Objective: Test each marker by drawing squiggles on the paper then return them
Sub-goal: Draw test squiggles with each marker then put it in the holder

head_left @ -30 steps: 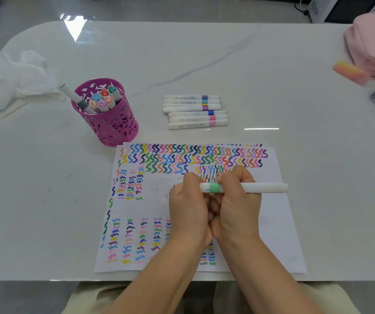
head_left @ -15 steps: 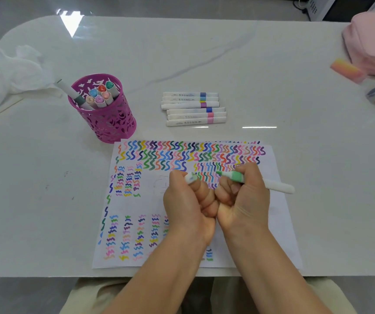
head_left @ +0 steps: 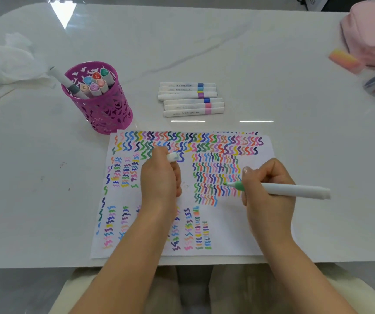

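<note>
Since a second ago: hands were pressed together on the capped marker, now they're well apart and the cap is off
Right hand: right hand (head_left: 269, 189) clamped around the green marker (head_left: 295, 190) in a writing grip, white barrel sticking out to the right
Marker tip: pale green nib end (head_left: 231, 184) points left and sits right at the edge of the small squiggle block, can't honestly tell if it's touching the paper
Left hand: left hand (head_left: 160, 177) curled in a fist around the cap (head_left: 172, 157), which pokes out near the thumb
Paper: paper (head_left: 234, 223) lies flat at the near table edge, already loaded with rows of colourful squiggles, both hands over it
Loose markers: six white markers (head_left: 191, 99) lying side by side just beyond the paper, blue, purple and pink bands
Pen cup: magenta cut-out pen cup (head_left: 105, 109) at the paper's far left corner, more markers standing in it caps up, one leaning out to the left
Table: white marble table (head_left: 227, 41)
Other stuff: crumpled white tissue (head_left: 7, 62) far left, pink pouch (head_left: 372, 30) far right with an orange-pink eraser (head_left: 345, 61) beside it
</note>
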